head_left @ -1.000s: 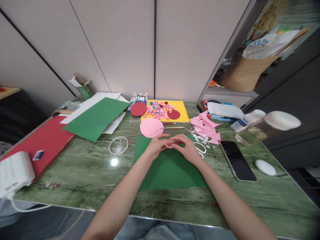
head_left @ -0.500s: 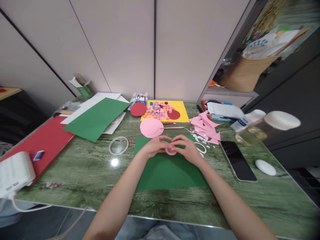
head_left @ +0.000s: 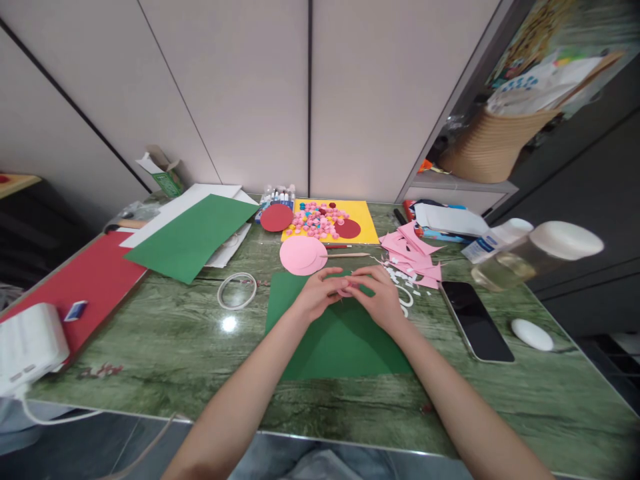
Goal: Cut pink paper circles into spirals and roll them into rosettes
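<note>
Both my hands meet over a green sheet of paper [head_left: 345,347] near the middle of the table. Between my fingertips is a small piece of pink paper [head_left: 344,291], mostly covered by the fingers. My left hand [head_left: 320,293] pinches it from the left, and my right hand [head_left: 376,293] pinches it from the right. Just beyond my left hand lie overlapping pink paper circles [head_left: 301,255]. Pink paper scraps [head_left: 411,253] and small white bits [head_left: 403,277] lie beyond my right hand, with part of a white ring [head_left: 407,298] beside it.
At the back, a yellow sheet [head_left: 369,217] bears pink beads [head_left: 315,220] and a red circle [head_left: 347,229]. A phone [head_left: 477,323] and a clear bottle [head_left: 520,263] are at right. Another white ring [head_left: 237,291], green paper [head_left: 195,233] and red paper [head_left: 95,280] are at left.
My hands have tilted and lifted slightly, and the pink paper between the fingertips now shows less of its round face. The green sheet beneath has shifted slightly left.
</note>
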### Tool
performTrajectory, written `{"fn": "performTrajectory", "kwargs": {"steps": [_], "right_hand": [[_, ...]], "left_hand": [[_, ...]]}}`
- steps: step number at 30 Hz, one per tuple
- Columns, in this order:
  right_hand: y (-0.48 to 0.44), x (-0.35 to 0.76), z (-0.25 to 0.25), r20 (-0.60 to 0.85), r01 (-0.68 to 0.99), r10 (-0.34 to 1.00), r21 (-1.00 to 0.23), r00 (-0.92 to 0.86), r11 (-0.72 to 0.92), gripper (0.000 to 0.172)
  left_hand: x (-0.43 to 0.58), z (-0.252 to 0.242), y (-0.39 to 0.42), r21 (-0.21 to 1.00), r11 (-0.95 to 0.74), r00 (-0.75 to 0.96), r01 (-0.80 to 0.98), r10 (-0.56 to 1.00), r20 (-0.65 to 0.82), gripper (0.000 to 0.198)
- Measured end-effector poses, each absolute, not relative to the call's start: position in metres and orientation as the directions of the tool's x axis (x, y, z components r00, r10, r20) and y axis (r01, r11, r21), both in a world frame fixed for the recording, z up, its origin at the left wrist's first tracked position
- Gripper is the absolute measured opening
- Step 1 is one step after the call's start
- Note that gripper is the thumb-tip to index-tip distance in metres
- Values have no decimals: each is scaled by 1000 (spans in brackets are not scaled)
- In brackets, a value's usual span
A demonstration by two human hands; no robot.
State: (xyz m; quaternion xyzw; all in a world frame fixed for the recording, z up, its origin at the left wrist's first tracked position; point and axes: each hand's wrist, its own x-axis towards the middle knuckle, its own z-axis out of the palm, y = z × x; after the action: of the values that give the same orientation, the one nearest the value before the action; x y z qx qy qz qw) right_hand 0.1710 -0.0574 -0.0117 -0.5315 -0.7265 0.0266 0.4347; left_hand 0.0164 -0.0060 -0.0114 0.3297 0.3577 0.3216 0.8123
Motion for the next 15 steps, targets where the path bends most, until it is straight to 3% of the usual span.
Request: {"fn": "performTrajectory", "kwargs": {"steps": [5,15], "right_hand": [[-56,173,-9,551,660,830,-593,-85,461,15],[-59,169,-2,430,528,885,-716,-180,456,12]], "left_hand": [[6,-10,3,836,509,591,-204,745,-309,52],[-11,-1,11,876,482,795,-10,534,-286,53]]}}
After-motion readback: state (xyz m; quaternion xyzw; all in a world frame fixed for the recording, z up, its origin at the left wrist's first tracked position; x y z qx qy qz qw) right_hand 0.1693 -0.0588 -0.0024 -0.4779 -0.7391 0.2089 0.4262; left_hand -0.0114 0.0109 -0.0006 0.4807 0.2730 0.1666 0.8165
